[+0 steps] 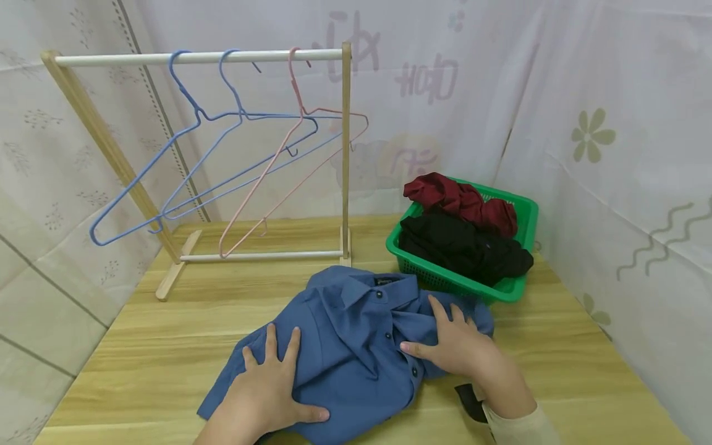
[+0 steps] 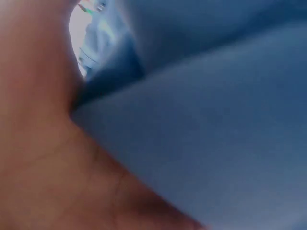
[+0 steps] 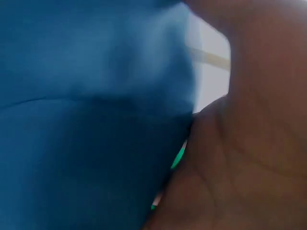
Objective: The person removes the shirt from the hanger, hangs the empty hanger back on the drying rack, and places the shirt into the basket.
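Observation:
A blue button-up shirt (image 1: 345, 352) lies rumpled on the wooden table, its collar toward the rack and its dark buttons facing up. My left hand (image 1: 267, 383) rests on the shirt's left part with fingers spread and thumb out to the side. On the right part, near the button line, my right hand (image 1: 458, 343) lies with its fingers extended over the fabric. Blue cloth (image 2: 201, 129) fills most of the left wrist view beside the palm. The right wrist view likewise shows the cloth (image 3: 91, 120) close against the palm.
Behind the shirt stands a wooden rack (image 1: 347, 154) with two blue hangers (image 1: 139, 176) and a pink hanger (image 1: 253, 191) on its white bar. A green basket (image 1: 525, 232) at the back right holds dark red cloth (image 1: 456, 201) and black cloth (image 1: 461, 247), close beside the shirt.

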`<act>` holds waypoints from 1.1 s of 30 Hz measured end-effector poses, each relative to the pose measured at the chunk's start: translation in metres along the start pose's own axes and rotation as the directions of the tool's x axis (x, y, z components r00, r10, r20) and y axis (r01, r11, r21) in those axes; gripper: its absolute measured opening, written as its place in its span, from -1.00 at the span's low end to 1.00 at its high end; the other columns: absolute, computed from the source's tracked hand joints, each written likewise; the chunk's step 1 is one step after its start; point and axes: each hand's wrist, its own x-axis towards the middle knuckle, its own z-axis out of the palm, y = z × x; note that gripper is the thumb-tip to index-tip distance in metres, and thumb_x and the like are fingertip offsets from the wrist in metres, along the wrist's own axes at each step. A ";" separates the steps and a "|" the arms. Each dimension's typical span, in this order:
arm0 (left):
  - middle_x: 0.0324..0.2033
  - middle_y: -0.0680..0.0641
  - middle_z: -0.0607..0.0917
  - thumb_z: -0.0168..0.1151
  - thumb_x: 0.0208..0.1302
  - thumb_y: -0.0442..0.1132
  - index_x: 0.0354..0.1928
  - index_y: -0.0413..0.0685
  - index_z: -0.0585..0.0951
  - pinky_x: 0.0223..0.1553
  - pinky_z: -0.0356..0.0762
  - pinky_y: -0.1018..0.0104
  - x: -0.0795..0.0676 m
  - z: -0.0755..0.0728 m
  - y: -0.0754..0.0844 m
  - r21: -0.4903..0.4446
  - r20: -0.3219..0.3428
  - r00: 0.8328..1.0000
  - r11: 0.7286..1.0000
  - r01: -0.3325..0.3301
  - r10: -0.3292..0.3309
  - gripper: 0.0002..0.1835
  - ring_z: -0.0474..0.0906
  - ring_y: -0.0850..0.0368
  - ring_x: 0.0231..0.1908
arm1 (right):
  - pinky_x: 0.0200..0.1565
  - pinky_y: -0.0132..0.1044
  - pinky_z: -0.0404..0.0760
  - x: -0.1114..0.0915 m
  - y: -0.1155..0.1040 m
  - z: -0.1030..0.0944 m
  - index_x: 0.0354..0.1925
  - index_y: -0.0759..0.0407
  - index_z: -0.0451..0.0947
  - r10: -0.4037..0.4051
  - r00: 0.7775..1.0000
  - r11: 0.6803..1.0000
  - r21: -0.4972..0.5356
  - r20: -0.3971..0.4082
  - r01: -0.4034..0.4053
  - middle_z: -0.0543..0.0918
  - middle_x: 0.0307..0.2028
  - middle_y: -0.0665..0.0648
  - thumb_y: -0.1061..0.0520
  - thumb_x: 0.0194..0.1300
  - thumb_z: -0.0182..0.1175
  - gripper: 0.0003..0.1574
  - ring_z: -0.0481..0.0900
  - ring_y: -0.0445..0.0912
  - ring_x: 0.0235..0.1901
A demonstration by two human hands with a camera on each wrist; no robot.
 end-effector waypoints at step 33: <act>0.49 -0.46 -0.20 0.13 0.00 0.58 0.56 -0.02 -0.32 0.20 0.37 -0.30 0.031 -0.003 0.033 -0.355 0.083 0.964 0.912 -0.208 0.252 0.35 0.19 -0.49 0.36 | 0.41 0.15 0.17 -0.002 -0.049 0.027 0.54 0.30 -0.31 -0.370 0.898 0.923 0.204 0.237 0.326 -0.18 0.54 0.33 -0.51 0.23 0.09 0.39 -0.13 0.19 0.53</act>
